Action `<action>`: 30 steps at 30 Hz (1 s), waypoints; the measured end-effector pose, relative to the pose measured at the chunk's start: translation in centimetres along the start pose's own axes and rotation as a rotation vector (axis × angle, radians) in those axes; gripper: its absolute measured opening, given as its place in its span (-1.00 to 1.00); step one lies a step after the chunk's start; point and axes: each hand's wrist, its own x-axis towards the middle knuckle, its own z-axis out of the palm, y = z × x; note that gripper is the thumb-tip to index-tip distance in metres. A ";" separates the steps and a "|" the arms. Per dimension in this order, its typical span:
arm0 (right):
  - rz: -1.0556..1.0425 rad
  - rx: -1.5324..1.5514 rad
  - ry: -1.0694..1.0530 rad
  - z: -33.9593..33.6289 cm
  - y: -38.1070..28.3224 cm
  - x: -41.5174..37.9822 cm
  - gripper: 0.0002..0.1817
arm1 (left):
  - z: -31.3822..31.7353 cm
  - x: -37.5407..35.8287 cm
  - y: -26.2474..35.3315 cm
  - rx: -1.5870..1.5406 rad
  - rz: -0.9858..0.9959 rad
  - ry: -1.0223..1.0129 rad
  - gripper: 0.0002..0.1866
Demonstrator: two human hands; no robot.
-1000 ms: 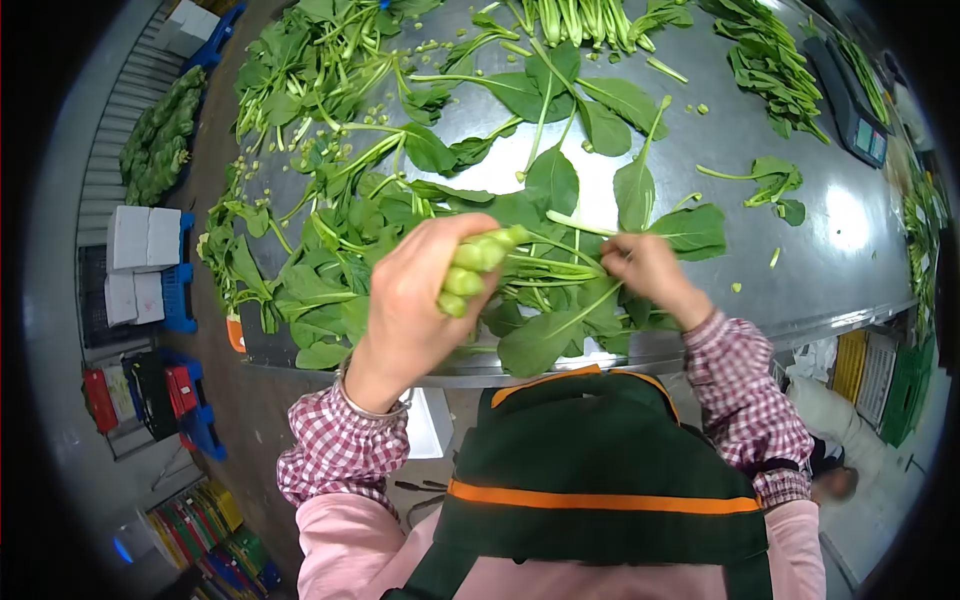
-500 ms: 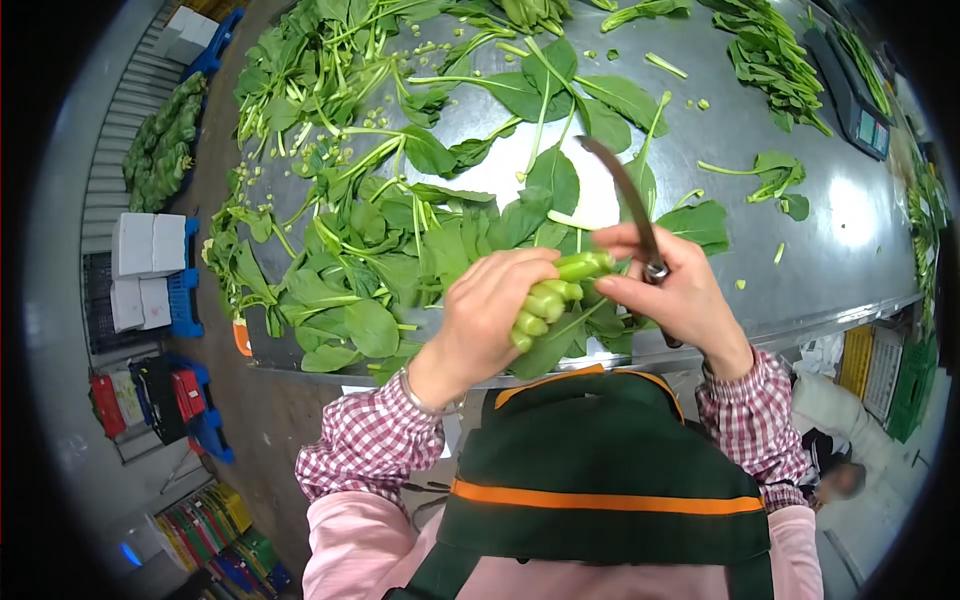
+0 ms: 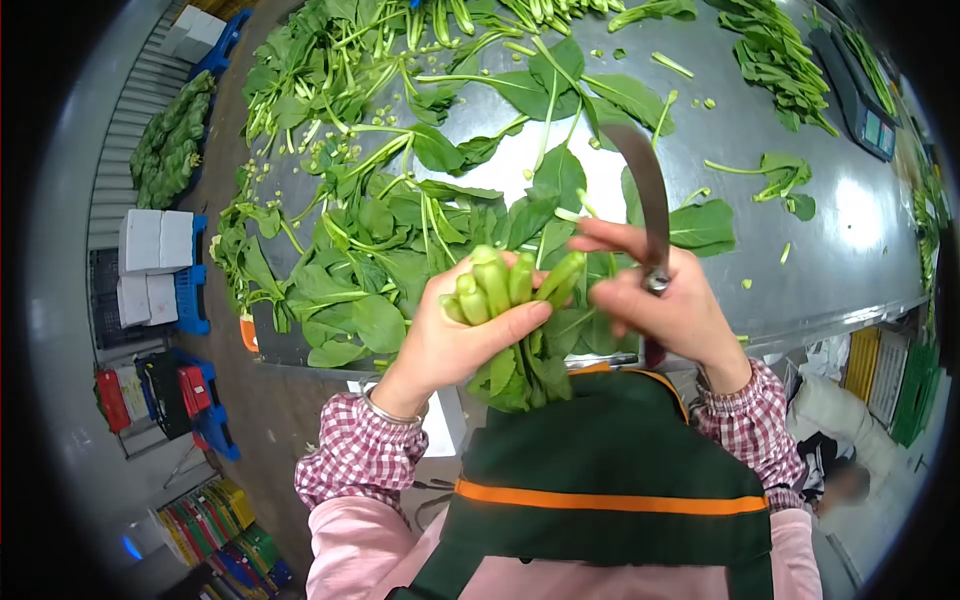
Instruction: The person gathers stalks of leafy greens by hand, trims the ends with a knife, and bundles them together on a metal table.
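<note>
My left hand (image 3: 435, 335) is wrapped round a bunch of leafy greens (image 3: 492, 285). Its pale cut stem ends point away from me, and its leaves hang down toward the apron. In my right hand (image 3: 690, 305) is a curved knife (image 3: 650, 195), its dark blade rising up and away from me. The thumb and fingers of that hand are partly smeared by motion, just right of the bunch and apart from its stem ends. Loose leaves (image 3: 370, 270) lie on the metal table close to my left hand.
Heaps of greens (image 3: 300, 75) and small stem trimmings cover the metal table's (image 3: 790, 255) left side. A bundle of greens (image 3: 770, 60) and a digital scale (image 3: 868, 120) are at the far right. Crates (image 3: 190, 285) with white boxes stand left; another person (image 3: 840, 480) shows lower right.
My left hand has turned the bunch, so its stem ends now point away from me instead of rightward. The knife stands more upright, its blade slightly farther right.
</note>
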 end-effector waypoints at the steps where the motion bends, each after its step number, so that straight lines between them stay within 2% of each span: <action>1: 0.167 -0.041 -0.145 0.3 -1.5 0.1 -0.55 | 0.3 0.1 0.2 0.005 0.000 -0.010 -0.70; 3: -0.169 -0.487 -0.082 0.5 -0.7 0.7 -0.59 | 1.0 -0.1 1.0 0.459 0.105 0.048 -0.72; 4: -0.177 -0.492 -0.084 0.5 -0.5 0.7 -0.59 | 1.3 -0.4 1.4 0.583 0.184 0.041 -0.72; 5: -0.306 -0.573 -0.061 0.7 -0.2 0.4 -0.67 | 1.2 -0.4 0.4 0.741 0.450 0.056 -0.72; 6: -0.432 -0.647 -0.038 0.8 0.1 0.1 -0.74 | 1.1 -0.4 0.6 0.840 0.609 0.025 -0.70; 7: -0.430 -0.643 -0.045 1.0 0.3 -0.1 -0.74 | 0.9 -0.5 0.9 0.938 0.766 -0.011 -0.67; 9: -0.352 -0.860 0.069 1.0 0.7 -0.4 -0.81 | 1.0 -1.7 1.7 1.014 0.746 -0.064 -0.67; 10: -0.392 -0.982 0.184 0.6 2.1 0.1 -0.77 | 1.0 -2.2 2.1 1.086 0.731 -0.125 -0.67; 11: -0.393 -0.981 0.181 -0.2 2.6 0.4 -0.77 | 0.5 -2.4 2.5 1.087 0.729 -0.123 -0.67; 13: -0.251 -0.883 0.276 -1.7 2.7 1.2 -0.75 | -1.3 -2.6 3.6 1.160 0.650 -0.046 -0.61; 15: -0.058 -0.570 0.224 -2.1 -0.3 1.1 -0.68 | -3.1 -1.8 6.2 1.615 0.592 0.263 -0.62; 17: 0.003 -0.480 0.098 -2.4 -3.2 1.5 -0.69 | -4.4 -1.8 7.5 1.054 0.421 0.316 -0.64; 18: 0.000 -0.480 0.099 -2.1 -4.5 1.7 -0.69 | -3.7 -1.7 9.0 0.673 0.326 0.168 -0.68; 19: -0.023 -0.429 0.046 -1.3 -5.7 1.9 -0.71 | -2.7 -1.1 9.0 0.673 0.328 0.173 -0.68; 21: -0.054 -0.388 -0.017 -0.1 -6.8 2.0 -0.72 | 0.2 1.4 8.7 0.361 0.230 -0.099 -0.66; 23: -0.064 0.029 0.100 0.3 -7.4 1.6 -0.72 | 1.1 4.2 7.9 0.188 0.030 -0.031 -0.66; 24: -0.156 0.037 0.186 -1.0 -7.0 1.5 -0.71 | 0.3 5.8 6.0 -0.186 0.061 -0.078 -0.65; 25: -0.129 0.033 0.296 -2.5 -6.8 1.1 -0.69 | 0.2 6.6 5.6 -0.399 0.013 -0.048 -0.61; 28: -0.147 0.013 0.451 -5.4 -5.7 -0.6 -0.69 | 1.0 8.2 4.2 -0.637 -0.062 -0.053 -0.53; 30: -0.143 -0.062 0.446 -6.2 -5.3 -1.5 -0.69 | 2.4 9.2 3.8 -0.661 -0.078 -0.044 -0.52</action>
